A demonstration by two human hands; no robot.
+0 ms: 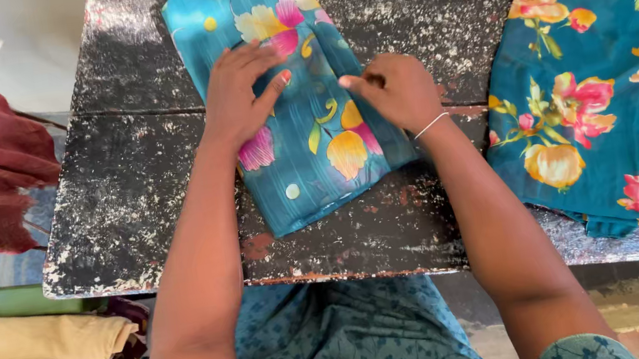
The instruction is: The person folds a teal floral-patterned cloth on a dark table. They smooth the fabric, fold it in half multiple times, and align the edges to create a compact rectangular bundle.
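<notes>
the folded teal floral cloth (303, 123) looks smooth with a faint sheen, the second folded piece (577, 99) matt and soft, on a rough, chipped, paint-speckled dark table (130, 208).

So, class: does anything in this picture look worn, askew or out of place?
The dark table is badly worn, its paint flaked and speckled white. The folded floral cloth at the right overhangs the table's edge. The cloth under both hands lies slightly askew.

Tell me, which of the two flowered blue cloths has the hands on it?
The middle cloth: the left hand lies flat on it and the right hand pinches its fold. The right-side cloth lies untouched at the table edge.
</notes>
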